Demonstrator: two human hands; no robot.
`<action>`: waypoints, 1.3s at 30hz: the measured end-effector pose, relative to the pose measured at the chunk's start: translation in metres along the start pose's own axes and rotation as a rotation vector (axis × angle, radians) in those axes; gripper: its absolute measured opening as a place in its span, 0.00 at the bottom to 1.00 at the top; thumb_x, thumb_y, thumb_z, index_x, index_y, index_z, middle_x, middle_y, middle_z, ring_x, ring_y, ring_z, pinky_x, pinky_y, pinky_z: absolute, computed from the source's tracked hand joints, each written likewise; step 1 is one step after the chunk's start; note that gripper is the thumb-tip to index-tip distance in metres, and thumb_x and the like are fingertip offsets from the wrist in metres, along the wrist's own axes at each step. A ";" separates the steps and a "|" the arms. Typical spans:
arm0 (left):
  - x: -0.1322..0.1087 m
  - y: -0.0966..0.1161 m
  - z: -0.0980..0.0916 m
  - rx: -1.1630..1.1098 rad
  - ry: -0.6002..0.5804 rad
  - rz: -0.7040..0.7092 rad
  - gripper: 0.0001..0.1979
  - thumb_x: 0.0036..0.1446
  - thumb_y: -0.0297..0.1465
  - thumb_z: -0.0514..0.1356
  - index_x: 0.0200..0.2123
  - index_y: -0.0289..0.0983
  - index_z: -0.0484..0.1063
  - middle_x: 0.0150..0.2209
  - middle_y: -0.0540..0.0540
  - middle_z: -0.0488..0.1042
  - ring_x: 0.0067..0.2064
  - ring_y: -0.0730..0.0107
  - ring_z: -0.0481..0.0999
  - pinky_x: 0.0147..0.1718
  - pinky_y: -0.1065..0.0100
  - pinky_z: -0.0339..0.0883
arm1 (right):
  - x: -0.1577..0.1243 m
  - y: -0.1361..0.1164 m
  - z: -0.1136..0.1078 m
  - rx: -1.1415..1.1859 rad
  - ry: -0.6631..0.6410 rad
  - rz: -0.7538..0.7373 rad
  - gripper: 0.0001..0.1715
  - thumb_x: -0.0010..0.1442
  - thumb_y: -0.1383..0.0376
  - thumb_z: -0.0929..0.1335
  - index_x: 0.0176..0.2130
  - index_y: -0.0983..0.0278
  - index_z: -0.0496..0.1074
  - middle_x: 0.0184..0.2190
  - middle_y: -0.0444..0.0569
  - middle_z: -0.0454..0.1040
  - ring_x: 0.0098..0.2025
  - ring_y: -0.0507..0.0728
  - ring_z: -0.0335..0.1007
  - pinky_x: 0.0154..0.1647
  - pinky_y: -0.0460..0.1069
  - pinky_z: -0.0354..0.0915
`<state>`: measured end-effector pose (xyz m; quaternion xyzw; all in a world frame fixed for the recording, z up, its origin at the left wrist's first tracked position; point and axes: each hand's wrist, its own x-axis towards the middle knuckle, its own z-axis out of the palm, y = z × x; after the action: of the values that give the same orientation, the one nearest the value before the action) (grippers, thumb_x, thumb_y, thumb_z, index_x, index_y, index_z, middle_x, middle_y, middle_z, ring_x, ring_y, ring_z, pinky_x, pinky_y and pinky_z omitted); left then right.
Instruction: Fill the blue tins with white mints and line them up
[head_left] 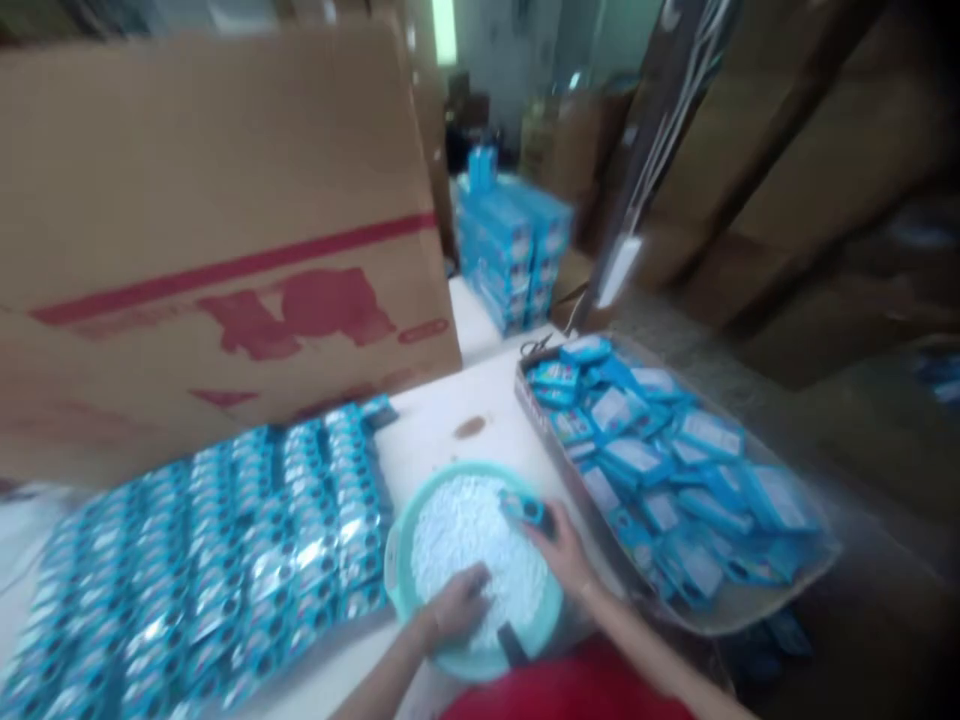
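A round turquoise basin [424, 500] full of small white pieces stands in front of me on a white table. My left hand [459, 602] reaches into the white pieces, its fingers bent and blurred; what they hold, if anything, is hidden. Over the basin's right side, my right hand [561, 548] grips a small blue packet [523, 508] with a dark round spot at its end. Something dark and flat [513, 645] rests at the basin's near rim.
Rows of blue packets [255, 560] cover the left side. A large cardboard box [225, 200] rises behind them. On the right, a shallow carton [551, 440] holds many loose blue packets, with scissors [536, 346] by its far corner. Blue boxes [510, 250] are stacked farther back.
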<state>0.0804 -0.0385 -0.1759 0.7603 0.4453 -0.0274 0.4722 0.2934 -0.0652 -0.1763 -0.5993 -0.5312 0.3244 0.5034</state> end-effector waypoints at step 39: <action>0.013 -0.015 0.046 0.352 0.015 -0.076 0.16 0.61 0.26 0.47 0.50 0.38 0.64 0.47 0.40 0.69 0.48 0.61 0.69 0.47 0.63 0.63 | -0.007 0.008 -0.018 -0.069 -0.033 0.019 0.20 0.56 0.56 0.69 0.46 0.60 0.64 0.41 0.49 0.71 0.44 0.58 0.69 0.47 0.54 0.67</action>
<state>0.0950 -0.0618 -0.2183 0.8140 0.4655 -0.1169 0.3272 0.3110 -0.0764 -0.1800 -0.6159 -0.5446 0.3205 0.4705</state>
